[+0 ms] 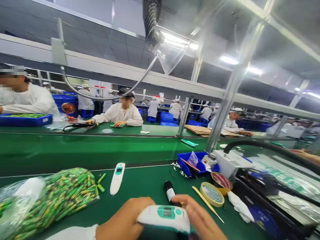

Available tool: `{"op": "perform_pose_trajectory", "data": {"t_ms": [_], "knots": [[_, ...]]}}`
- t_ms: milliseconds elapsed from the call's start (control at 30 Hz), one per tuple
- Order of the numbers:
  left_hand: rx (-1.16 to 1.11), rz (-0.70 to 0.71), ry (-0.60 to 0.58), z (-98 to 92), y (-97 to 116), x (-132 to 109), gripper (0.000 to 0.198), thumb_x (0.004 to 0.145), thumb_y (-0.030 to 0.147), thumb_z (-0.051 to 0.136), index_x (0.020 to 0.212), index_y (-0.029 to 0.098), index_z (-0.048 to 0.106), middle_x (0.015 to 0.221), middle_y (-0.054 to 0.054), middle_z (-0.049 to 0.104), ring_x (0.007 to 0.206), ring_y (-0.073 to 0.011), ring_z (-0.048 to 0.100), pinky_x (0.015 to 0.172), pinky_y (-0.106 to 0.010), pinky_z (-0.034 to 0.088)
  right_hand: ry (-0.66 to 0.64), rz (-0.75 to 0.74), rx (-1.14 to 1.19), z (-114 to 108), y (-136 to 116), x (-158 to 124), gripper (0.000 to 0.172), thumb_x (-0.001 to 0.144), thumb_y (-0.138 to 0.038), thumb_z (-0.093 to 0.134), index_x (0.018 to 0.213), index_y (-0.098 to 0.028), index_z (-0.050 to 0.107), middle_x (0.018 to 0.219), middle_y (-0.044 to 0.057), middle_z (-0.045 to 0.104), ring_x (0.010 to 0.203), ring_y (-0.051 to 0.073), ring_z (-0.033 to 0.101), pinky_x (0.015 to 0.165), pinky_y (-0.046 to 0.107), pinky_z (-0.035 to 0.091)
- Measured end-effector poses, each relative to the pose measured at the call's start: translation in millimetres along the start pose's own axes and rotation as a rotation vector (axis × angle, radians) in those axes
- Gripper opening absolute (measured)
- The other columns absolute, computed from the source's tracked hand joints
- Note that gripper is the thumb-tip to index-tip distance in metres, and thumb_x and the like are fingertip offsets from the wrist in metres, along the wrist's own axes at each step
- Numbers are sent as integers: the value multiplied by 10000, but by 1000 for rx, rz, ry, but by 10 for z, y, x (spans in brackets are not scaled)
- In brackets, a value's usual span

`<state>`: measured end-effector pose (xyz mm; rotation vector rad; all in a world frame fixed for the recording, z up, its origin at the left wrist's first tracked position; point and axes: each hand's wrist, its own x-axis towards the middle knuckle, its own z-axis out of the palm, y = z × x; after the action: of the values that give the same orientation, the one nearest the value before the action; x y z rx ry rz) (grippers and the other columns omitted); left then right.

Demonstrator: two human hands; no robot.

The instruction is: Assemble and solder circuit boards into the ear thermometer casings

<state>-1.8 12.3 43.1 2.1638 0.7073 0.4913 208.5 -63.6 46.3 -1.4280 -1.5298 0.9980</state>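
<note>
A white and teal handheld thermometer (165, 216) with a small screen is between my hands at the bottom of the view. My left hand (126, 218) is closed around its left end. My right hand (200, 218) is curved around the right end, its index finger stretched over the far side; its lower fingers are hidden. Just beyond the right fingertips lies a small black bottle (170, 190) with a white label. A second white thermometer (117, 178) rests on the green bench, farther off to the left.
A clear bag of green and yellow parts (67, 193) fills the left. At right are a blue bin (185, 166), a yellow dish of small metal pieces (212, 194), a tan stick (207, 204) and a white box-shaped device (230, 163). Co-workers sit across the bench.
</note>
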Motion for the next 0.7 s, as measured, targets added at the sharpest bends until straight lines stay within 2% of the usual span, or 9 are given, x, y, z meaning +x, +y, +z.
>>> {"op": "perform_pose_trajectory", "data": {"t_ms": [67, 133, 233, 300, 400, 467, 567, 633, 700], "knots": [[-335, -182, 39, 129, -133, 137, 88, 762, 278, 513, 775, 195, 539, 570, 59, 480, 432, -76, 402, 441, -196, 333, 158, -41, -125, -179, 83, 25, 466, 896, -561, 244, 1132, -241, 488, 729, 17, 539, 610, 182, 542, 523, 270, 453], [-660, -366, 28, 225, -215, 198, 353, 717, 504, 550, 892, 202, 498, 442, 112, 326, 334, -53, 215, 355, -186, 217, 226, -185, -469, -330, 192, 77, 339, 926, -391, 285, 1150, -229, 482, 812, 53, 572, 723, 208, 572, 643, 323, 483], [-970, -463, 70, 313, -220, 195, 700, 547, 687, 608, 1014, 191, 446, 398, 134, 279, 346, -47, 136, 350, -183, 133, 26, -548, -1099, -369, 328, 184, 320, 881, -176, 358, 1164, -238, 492, 1026, 132, 594, 883, 282, 582, 713, 427, 492], [-1022, -462, 145, 327, -200, 176, 785, 505, 729, 605, 1041, 183, 432, 415, 127, 314, 353, -47, 145, 353, -187, 138, -149, -769, -1278, -288, 369, 247, 290, 872, -158, 399, 1129, -234, 510, 1120, 142, 568, 959, 299, 562, 711, 430, 506], [-981, -435, 270, 295, -216, 164, 755, 542, 754, 556, 1026, 181, 464, 461, 102, 369, 373, -61, 240, 366, -190, 224, -221, -908, -1236, -164, 376, 298, 200, 906, -170, 370, 992, -209, 546, 1095, 106, 590, 1012, 242, 541, 770, 374, 501], [-980, -425, 330, 260, -247, 168, 659, 541, 715, 605, 920, 182, 526, 537, 65, 453, 450, -79, 370, 411, -193, 306, -134, -924, -1171, -154, 373, 283, 235, 925, -170, 317, 948, -218, 546, 1051, 81, 614, 995, 210, 555, 786, 338, 497], [-1036, -425, 309, 223, -267, 174, 534, 505, 632, 701, 733, 166, 575, 631, 1, 567, 577, -122, 490, 512, -222, 403, 129, -894, -1009, -260, 365, 151, 249, 940, -209, 289, 1017, -264, 519, 1044, 57, 618, 968, 187, 581, 765, 277, 511], [-1066, -435, 261, 224, -247, 174, 502, 473, 565, 759, 703, 156, 584, 665, -29, 607, 635, -153, 540, 585, -251, 446, 321, -835, -893, -361, 326, -8, 237, 906, -243, 406, 1134, -273, 465, 1093, 73, 590, 980, 210, 579, 774, 285, 516], [-1123, -454, 249, 256, -209, 176, 508, 438, 474, 813, 752, 150, 579, 699, -32, 617, 668, -167, 565, 637, -274, 468, 530, -746, -634, -434, 242, -189, 499, 818, -312, 570, 1269, -276, 359, 1110, 81, 574, 993, 255, 568, 825, 367, 501]]}}
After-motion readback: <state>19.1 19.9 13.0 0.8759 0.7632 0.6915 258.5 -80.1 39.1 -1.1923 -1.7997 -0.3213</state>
